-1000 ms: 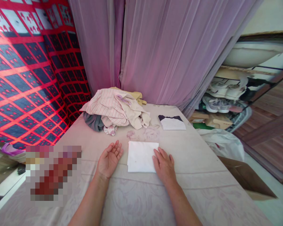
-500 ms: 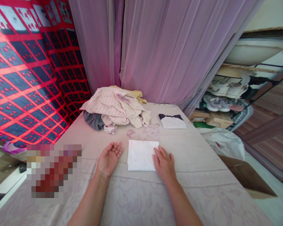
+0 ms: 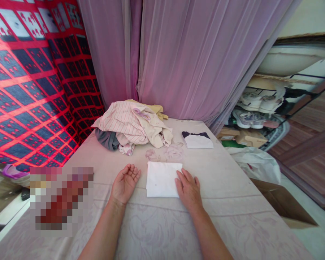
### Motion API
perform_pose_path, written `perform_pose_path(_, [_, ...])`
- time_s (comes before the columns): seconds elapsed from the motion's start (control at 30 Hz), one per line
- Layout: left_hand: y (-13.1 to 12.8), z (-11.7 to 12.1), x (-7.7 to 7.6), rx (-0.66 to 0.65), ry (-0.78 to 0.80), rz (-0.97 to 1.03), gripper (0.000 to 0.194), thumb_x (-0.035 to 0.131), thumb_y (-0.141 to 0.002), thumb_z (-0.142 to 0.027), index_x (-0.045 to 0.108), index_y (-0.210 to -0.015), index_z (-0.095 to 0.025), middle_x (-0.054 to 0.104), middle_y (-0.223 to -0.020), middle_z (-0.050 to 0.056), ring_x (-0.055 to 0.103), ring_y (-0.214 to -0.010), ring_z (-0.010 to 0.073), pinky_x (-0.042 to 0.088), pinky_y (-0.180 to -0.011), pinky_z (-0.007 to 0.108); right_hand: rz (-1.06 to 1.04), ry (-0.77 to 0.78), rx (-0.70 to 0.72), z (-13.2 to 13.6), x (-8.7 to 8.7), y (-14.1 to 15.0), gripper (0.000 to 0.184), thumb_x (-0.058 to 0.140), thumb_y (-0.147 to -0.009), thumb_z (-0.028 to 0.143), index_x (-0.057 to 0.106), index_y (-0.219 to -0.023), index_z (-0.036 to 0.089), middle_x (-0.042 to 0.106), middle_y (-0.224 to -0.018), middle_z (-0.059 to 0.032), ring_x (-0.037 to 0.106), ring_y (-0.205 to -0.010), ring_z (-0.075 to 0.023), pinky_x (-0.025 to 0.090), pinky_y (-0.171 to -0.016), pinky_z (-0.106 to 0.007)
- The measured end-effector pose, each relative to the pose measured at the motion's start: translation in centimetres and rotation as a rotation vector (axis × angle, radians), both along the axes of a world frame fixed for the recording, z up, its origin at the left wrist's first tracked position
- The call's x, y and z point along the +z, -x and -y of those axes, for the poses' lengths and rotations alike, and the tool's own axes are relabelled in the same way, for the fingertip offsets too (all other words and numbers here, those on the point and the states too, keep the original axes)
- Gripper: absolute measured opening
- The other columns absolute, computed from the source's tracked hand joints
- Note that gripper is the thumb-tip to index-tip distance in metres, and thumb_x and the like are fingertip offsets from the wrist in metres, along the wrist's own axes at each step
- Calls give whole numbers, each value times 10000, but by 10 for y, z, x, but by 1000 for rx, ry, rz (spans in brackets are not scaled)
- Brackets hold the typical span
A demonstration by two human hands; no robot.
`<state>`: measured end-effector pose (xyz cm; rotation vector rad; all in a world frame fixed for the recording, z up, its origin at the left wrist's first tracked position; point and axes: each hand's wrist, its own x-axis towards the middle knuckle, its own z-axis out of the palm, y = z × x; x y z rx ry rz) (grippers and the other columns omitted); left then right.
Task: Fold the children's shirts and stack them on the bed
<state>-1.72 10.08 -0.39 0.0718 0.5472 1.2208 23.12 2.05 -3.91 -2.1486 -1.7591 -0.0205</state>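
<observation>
A folded white garment [image 3: 162,180] lies flat in front of me on the bed's patterned cover [image 3: 151,224]. My right hand [image 3: 189,187] rests at its right edge, palm down, fingertips touching the cloth and fingers apart. To the left of the garment, apart from it, my left hand [image 3: 125,183] lies palm up with loosely curled fingers and nothing in it. Farther off on the right is a folded white-and-dark garment [image 3: 199,141]. A loose heap of clothes [image 3: 124,121], with a pink striped piece on top, sits at the back left.
Purple curtains [image 3: 206,61] hang behind the bed, and a red-and-dark patterned cloth [image 3: 38,83] hangs at left. A pixelated patch [image 3: 61,202] covers something on the left. On the right stand a rack with shoes [image 3: 250,119] and an open cardboard box [image 3: 284,202].
</observation>
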Motion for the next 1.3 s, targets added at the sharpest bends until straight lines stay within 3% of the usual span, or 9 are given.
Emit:
perform_pose_path(0.27, [0,0,2,-12,-5,-13,189,463,-812,-76,639,-812,-142,697,-775,35,663,-718,146,542,-659,287,8,16,-6,-1,-1,-1,421,313,-931,378,549,-1255,250,481,-1377,-95,415,-1264,-229,213,-1053,-514])
perform_pose_path(0.7, [0,0,0,-21,-10,-27,152,506,-794,-95,641,-826,-155,700,-802,35,664,-773,146,524,-770,312,-9,0,-18,0,8,6,388,361,-918,325,559,-1238,230,498,-1359,-102,426,-1252,-230,212,-1055,-526])
perform_pose_path(0.83, [0,0,0,-40,-22,-28,145,522,-789,-104,648,-834,-157,703,-827,44,662,-807,154,510,-828,337,-15,-96,-6,2,6,3,378,359,-916,312,581,-1206,217,524,-1331,-105,433,-1244,-232,235,-1055,-509])
perform_pose_path(0.93, [0,0,0,-35,-14,-26,154,510,-797,-107,652,-832,-154,703,-826,45,662,-805,155,509,-830,343,13,-227,94,9,12,7,363,370,-912,294,595,-1182,203,532,-1324,-96,420,-1260,-229,233,-1073,-485])
perform_pose_path(1.0, [0,0,0,-30,-11,-20,160,502,-801,-109,652,-830,-154,703,-824,42,662,-800,154,511,-822,342,34,-238,251,14,19,14,354,397,-909,290,590,-1193,204,535,-1322,-88,420,-1264,-217,242,-1085,-447])
perform_pose_path(1.13, [0,-1,-1,-26,-18,-13,156,508,-798,-111,653,-834,-156,703,-820,39,661,-794,152,514,-813,339,33,-61,544,20,33,30,388,506,-870,327,563,-1239,219,507,-1357,-80,413,-1275,-211,287,-1081,-402])
perform_pose_path(1.3, [0,0,1,-23,-11,-8,160,508,-797,-106,657,-830,-157,702,-814,42,660,-788,148,512,-814,333,33,83,582,14,39,33,529,601,-818,369,486,-1320,251,451,-1408,-81,371,-1313,-226,268,-1096,-441])
